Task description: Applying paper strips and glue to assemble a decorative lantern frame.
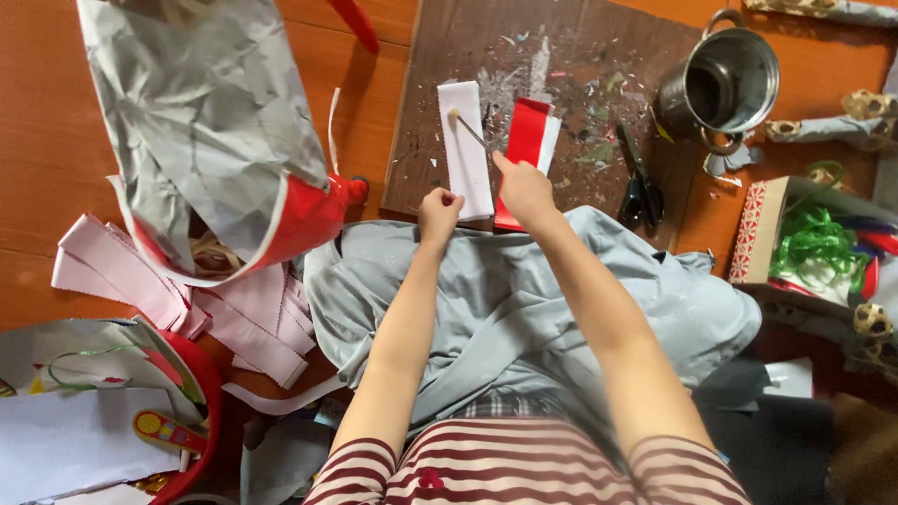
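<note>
Now, from the head view, my left hand (439,208) presses its curled fingers down on the near end of a white paper strip (465,145) lying on the dark wooden board (449,56) at twelve o'clock. My right hand (525,187) pinches a thin stick (470,131) whose tip rests on the strip's far end. A folded red and white paper (529,140) lies just beside the strip at its three o'clock. Black scissors (640,187) lie further toward three o'clock, and a metal pot (725,79) stands at two o'clock. A crumpled grey and red bag (210,140) sits at ten o'clock on the table (37,140). I judge the strip light, thin and easily creased, so it is best held flat at its end.
</note>
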